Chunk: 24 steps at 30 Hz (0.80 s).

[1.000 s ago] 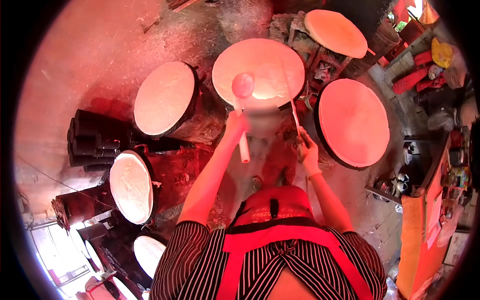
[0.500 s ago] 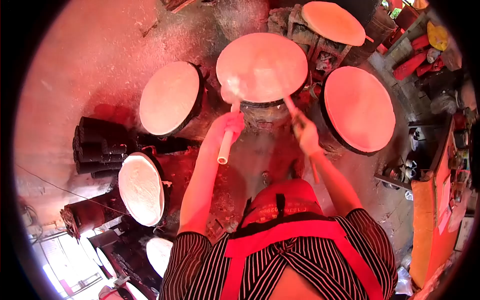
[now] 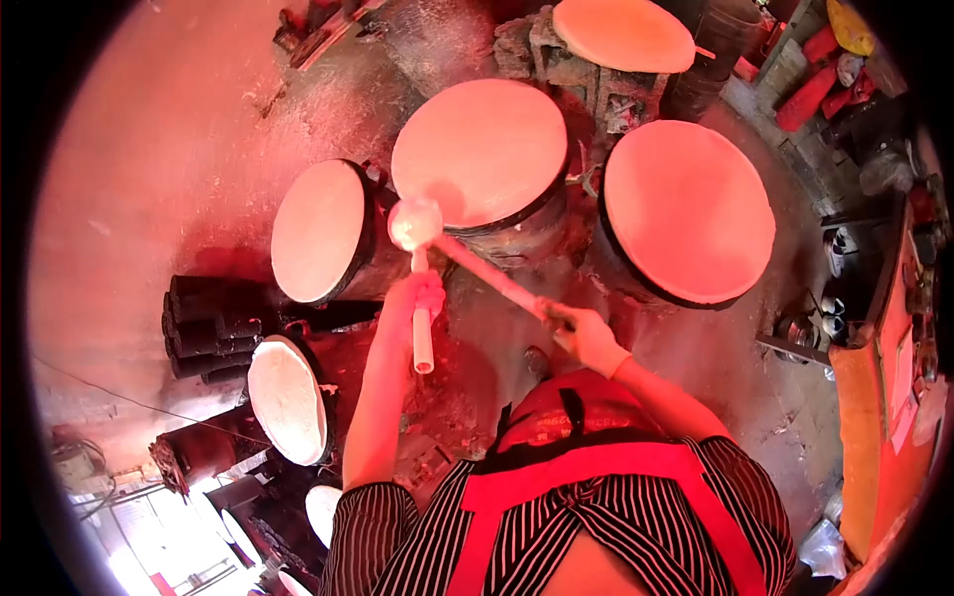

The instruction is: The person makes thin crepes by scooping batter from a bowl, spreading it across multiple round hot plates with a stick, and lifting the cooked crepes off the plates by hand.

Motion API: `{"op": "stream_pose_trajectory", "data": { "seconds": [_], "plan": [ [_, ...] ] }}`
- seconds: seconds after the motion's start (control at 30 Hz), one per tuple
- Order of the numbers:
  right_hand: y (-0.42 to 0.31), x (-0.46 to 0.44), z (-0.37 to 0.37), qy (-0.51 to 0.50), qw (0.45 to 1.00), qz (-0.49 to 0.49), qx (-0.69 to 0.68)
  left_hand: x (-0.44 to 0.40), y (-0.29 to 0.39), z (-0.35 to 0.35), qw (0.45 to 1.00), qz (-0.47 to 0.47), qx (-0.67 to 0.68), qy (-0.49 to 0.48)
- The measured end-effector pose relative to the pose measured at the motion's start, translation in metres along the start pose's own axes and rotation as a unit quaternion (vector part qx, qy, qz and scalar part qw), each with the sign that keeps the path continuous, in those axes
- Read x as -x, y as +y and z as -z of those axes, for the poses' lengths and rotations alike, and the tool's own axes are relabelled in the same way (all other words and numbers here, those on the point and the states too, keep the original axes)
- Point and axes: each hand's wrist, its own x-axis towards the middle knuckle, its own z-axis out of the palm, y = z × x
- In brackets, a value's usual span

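My left hand [image 3: 413,298] is closed around the hollow, tube-like handle of a ladle [image 3: 415,224] with a round, whitish head. The ladle is held near the front left edge of the middle round griddle [image 3: 487,149], which a pale, smooth layer covers. A long flat wooden stick [image 3: 487,272] is gripped in my right hand [image 3: 584,336]. Its far end meets the ladle's head; whether it goes inside or only touches the rim I cannot tell.
More pale-covered round griddles stand at the right [image 3: 688,214], left [image 3: 318,230], back [image 3: 624,35] and lower left [image 3: 288,400]. Dark cylinders [image 3: 214,318] are stacked at the left. An orange-sided counter [image 3: 865,447] runs along the right.
The stick has moved off the middle griddle's surface to the ladle's head. Both hands are lower in view, and the view has shifted somewhat.
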Motion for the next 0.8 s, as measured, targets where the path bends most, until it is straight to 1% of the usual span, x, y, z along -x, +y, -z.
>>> {"op": "stream_pose_trajectory", "data": {
  "seconds": [0.07, 0.1, 0.13, 0.17, 0.2, 0.27, 0.33, 0.4, 0.43, 0.5, 0.53, 0.6, 0.67, 0.7, 0.77, 0.8],
  "plan": [
    [0.023, -0.016, 0.031, 0.148, 0.978, -0.031, -0.142, -0.017, -0.002, -0.045, 0.998, -0.017, -0.026, -0.057],
    [0.007, -0.025, 0.058, 0.149, 0.954, -0.089, -0.246, -0.033, -0.004, -0.065, 0.997, -0.019, -0.042, -0.063],
    [-0.01, -0.035, 0.085, 0.164, 0.909, -0.145, -0.355, -0.05, -0.006, -0.088, 0.996, -0.022, -0.059, -0.07],
    [-0.027, -0.044, 0.113, 0.19, 0.85, -0.198, -0.45, -0.063, -0.01, -0.113, 0.996, -0.025, -0.042, -0.078],
    [-0.03, -0.051, 0.128, 0.176, 0.827, -0.227, -0.484, -0.076, -0.014, -0.137, 0.996, -0.027, -0.026, -0.085],
    [-0.022, -0.069, 0.137, 0.164, 0.819, -0.226, -0.502, -0.125, -0.016, -0.162, 0.992, -0.002, -0.031, -0.12],
    [-0.017, -0.077, 0.136, 0.148, 0.819, -0.225, -0.507, -0.164, -0.027, -0.178, 0.994, -0.02, -0.031, -0.102],
    [-0.016, -0.083, 0.133, 0.13, 0.829, -0.219, -0.498, -0.198, -0.041, -0.182, 0.994, -0.062, -0.047, -0.083],
    [-0.019, -0.084, 0.133, 0.129, 0.821, -0.219, -0.511, -0.21, -0.047, -0.182, 0.992, -0.083, -0.055, -0.074],
    [0.01, -0.099, 0.105, 0.186, 0.849, -0.168, -0.466, -0.216, -0.055, -0.19, 0.99, -0.107, -0.081, -0.042],
    [0.016, -0.099, 0.099, 0.19, 0.857, -0.157, -0.453, -0.217, -0.057, -0.194, 0.988, -0.119, -0.094, -0.026],
    [0.016, -0.098, 0.092, 0.198, 0.872, -0.136, -0.426, -0.216, -0.061, -0.202, 0.991, -0.112, -0.078, 0.003],
    [0.006, -0.084, 0.083, 0.214, 0.901, -0.081, -0.369, -0.21, -0.063, -0.205, 0.992, -0.115, -0.054, 0.019],
    [0.003, -0.079, 0.078, 0.216, 0.898, -0.081, -0.374, -0.207, -0.061, -0.202, 0.993, -0.099, -0.057, 0.004],
    [-0.001, -0.07, 0.072, 0.22, 0.895, -0.08, -0.379, -0.181, -0.045, -0.189, 0.995, -0.037, 0.015, -0.09],
    [-0.01, -0.067, 0.078, 0.237, 0.912, -0.036, -0.332, -0.158, -0.034, -0.178, 0.989, -0.005, 0.051, -0.135]
  ]
}}
